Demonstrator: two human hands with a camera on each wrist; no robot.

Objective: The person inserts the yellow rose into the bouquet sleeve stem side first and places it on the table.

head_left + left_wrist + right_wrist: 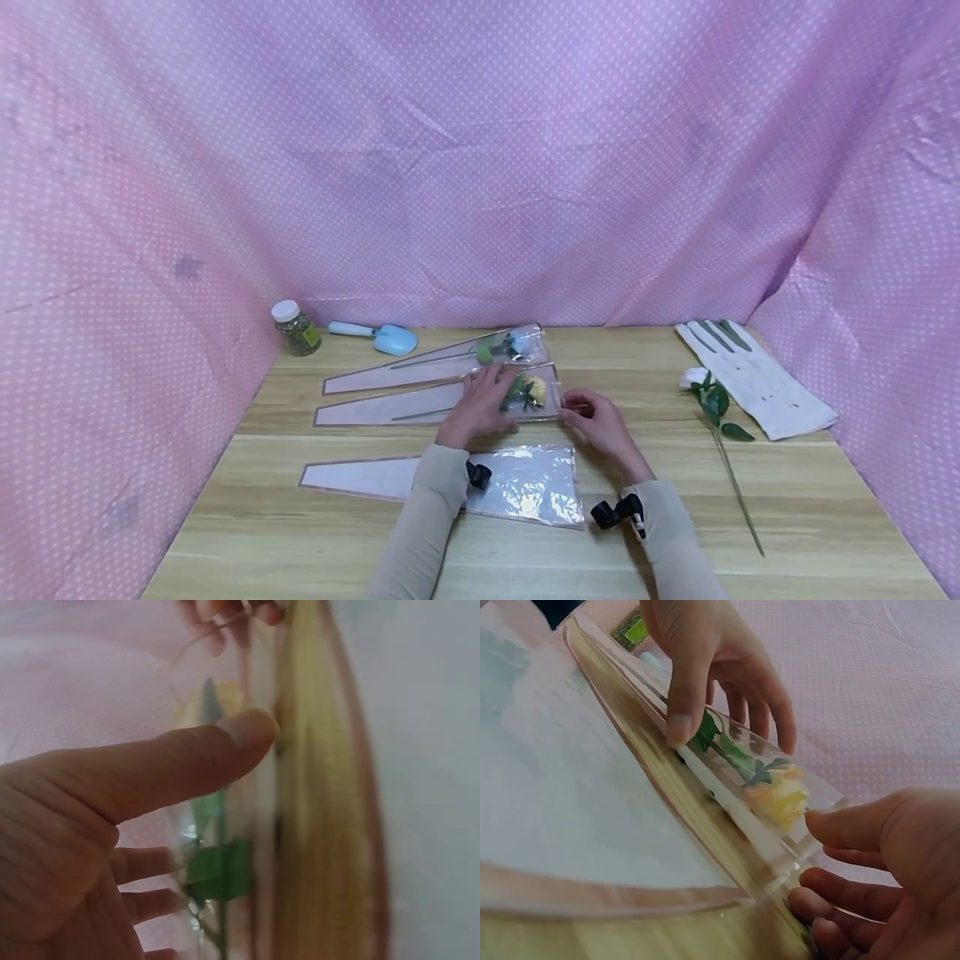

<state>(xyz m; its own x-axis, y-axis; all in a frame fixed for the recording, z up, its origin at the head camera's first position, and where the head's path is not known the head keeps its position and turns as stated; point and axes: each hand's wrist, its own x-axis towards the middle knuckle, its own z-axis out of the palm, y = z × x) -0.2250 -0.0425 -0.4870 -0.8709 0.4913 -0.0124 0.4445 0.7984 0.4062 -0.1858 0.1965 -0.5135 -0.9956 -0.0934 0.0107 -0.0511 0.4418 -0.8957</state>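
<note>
A yellow rose (535, 390) with green leaves lies inside the middle clear flower sleeve (345, 414). My left hand (480, 407) rests across this sleeve, fingers spread toward its far edge and thumb along the near edge. At the sleeve's wide right end, my right hand (602, 423) pinches the rim between thumb and fingers. The right wrist view shows the yellow rose (780, 796) just short of that rim. Behind lies another sleeve (360, 382) holding a light blue rose (517, 344). Nearer me is a flat sleeve (525, 487) with no flower visible, partly beneath my left forearm.
At the right lie a white rose (693, 378) on a long stem and a white-and-grey glove (757, 387). A jar (297, 329) with a white lid and a light blue trowel (393, 339) stand and lie at the back left. Pink dotted cloth (480, 167) surrounds the wooden table (247, 517).
</note>
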